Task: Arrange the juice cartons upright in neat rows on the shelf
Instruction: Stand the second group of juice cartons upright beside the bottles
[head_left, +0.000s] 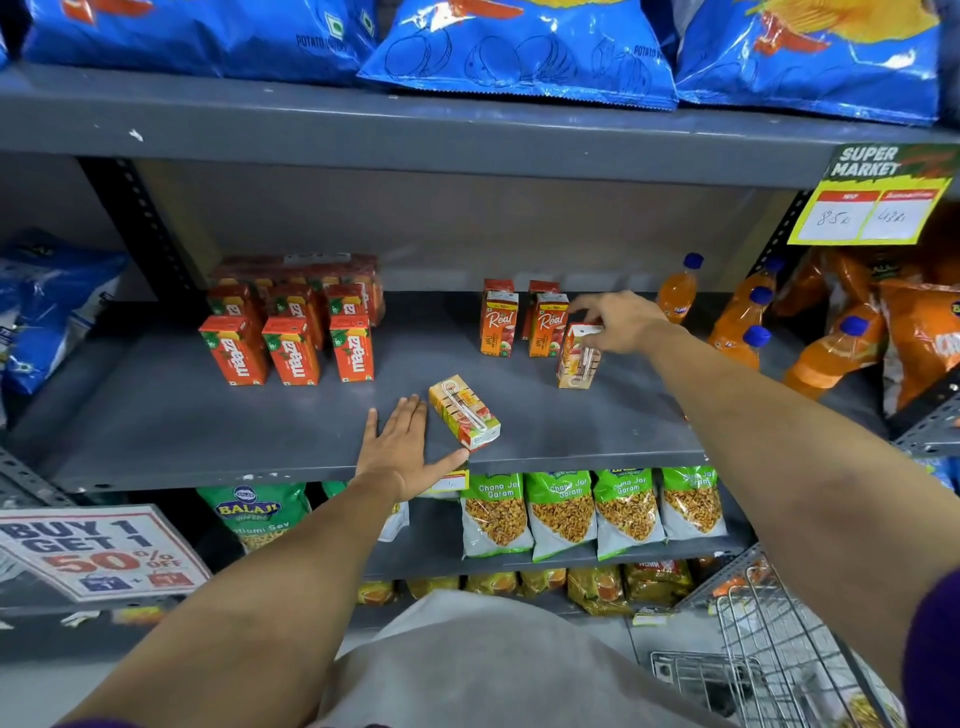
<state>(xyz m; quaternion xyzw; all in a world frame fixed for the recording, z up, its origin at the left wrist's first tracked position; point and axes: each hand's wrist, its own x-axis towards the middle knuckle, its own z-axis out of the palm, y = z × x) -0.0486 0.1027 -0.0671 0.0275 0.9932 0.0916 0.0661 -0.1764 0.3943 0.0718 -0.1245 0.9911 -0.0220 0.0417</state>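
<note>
A small juice carton (579, 356), its straw facing out, stands slightly tilted on the grey shelf (156, 415) just right of two upright cartons (524, 325), the person's right hand (618, 322) pinching its top, apparently to square it into that row. Another carton (464, 412) lies flat near the front edge, the open, empty left hand (400, 447) resting beside it, thumb touching. Red cartons (291, 338) already stand in rows at left.
</note>
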